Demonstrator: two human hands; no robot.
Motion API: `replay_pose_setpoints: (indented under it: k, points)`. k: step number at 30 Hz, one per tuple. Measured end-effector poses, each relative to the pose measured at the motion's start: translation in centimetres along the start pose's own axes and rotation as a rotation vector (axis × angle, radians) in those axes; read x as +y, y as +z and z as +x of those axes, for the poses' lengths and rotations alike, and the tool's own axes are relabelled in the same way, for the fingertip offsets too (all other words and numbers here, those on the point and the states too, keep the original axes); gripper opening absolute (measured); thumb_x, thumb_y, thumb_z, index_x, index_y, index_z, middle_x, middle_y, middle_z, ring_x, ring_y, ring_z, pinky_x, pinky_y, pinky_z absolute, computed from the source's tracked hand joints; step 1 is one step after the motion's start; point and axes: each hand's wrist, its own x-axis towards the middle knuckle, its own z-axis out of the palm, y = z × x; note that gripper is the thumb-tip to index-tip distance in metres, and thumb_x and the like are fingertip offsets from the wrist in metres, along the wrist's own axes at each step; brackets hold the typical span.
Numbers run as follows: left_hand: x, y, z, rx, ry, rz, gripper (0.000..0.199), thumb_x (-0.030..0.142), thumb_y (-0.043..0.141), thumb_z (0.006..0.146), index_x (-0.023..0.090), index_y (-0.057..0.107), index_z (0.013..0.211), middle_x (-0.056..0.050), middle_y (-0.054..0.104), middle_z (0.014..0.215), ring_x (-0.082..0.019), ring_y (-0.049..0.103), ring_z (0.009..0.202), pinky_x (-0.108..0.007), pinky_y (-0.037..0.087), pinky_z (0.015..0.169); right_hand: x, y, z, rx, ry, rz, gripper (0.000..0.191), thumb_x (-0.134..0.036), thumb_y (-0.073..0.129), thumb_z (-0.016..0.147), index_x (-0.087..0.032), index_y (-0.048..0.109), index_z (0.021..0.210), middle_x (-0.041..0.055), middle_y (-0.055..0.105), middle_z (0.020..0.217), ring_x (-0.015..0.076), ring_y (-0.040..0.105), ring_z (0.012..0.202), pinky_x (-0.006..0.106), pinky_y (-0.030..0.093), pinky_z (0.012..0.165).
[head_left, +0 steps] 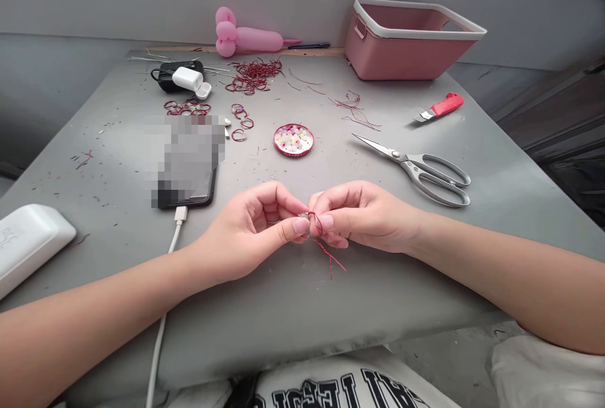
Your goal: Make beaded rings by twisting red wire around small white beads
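Observation:
My left hand and my right hand meet over the near middle of the table. Between their fingertips is a small loop of red cord, whose two thin ends hang down to the right. Pinched by my left thumb and forefinger is a part of the loop with what look like small pale beads, mostly hidden. My right thumb and forefinger close on the other side of the loop. Just beyond the hands sits a round red-rimmed lid holding white, pink and yellowish beads.
Silver scissors and a red box cutter lie to the right. A pink bin stands behind. Red cords and finished-looking loops lie at back left. A phone has a white cable running under my left forearm.

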Motion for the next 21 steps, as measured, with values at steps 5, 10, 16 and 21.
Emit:
replay_pose_setpoints:
  k: [5,10,16,21]
  points:
    - [0.3,0.0,-0.1,-0.047,-0.033,0.049,0.011,0.024,0.066,0.084,0.016,0.058,0.084,0.003,0.062,0.075,-0.005,0.056,0.056,-0.018,0.049,0.054,-0.4,0.6,-0.3,0.124,-0.157,-0.264,0.010,-0.022,0.065,0.081,-0.014,0.065,0.075,0.0006,0.058,0.077,0.0078,0.051,0.065,0.023,0.042,0.060]
    - [0.7,0.1,-0.2,-0.059,-0.175,0.132,0.012,0.027,0.059,0.087,0.017,0.056,0.081,0.005,0.058,0.069,-0.004,0.043,0.047,-0.017,0.034,0.045,-0.3,1.4,-0.7,0.205,-0.318,-0.602,0.008,-0.013,0.059,0.079,-0.014,0.063,0.072,0.0008,0.054,0.077,0.0080,0.051,0.065,0.022,0.043,0.057]
    - [1.2,0.5,-0.3,0.013,-0.270,0.153,0.011,0.022,0.060,0.084,0.017,0.055,0.075,0.005,0.057,0.065,-0.004,0.036,0.048,-0.018,0.025,0.044,0.2,1.3,-0.7,0.217,-0.712,-1.095,0.012,-0.005,0.051,0.077,-0.016,0.057,0.075,0.0009,0.049,0.076,0.0080,0.045,0.064,0.021,0.042,0.057]
    - [1.3,0.5,-0.5,-0.085,-0.422,-0.010,0.015,0.018,0.058,0.084,0.017,0.052,0.071,0.005,0.053,0.064,-0.003,0.028,0.047,-0.017,0.020,0.043,0.2,0.6,-0.6,0.160,-1.038,-1.532,0.014,-0.006,0.048,0.081,-0.018,0.053,0.075,0.0042,0.050,0.077,0.0128,0.045,0.065,0.027,0.043,0.056]
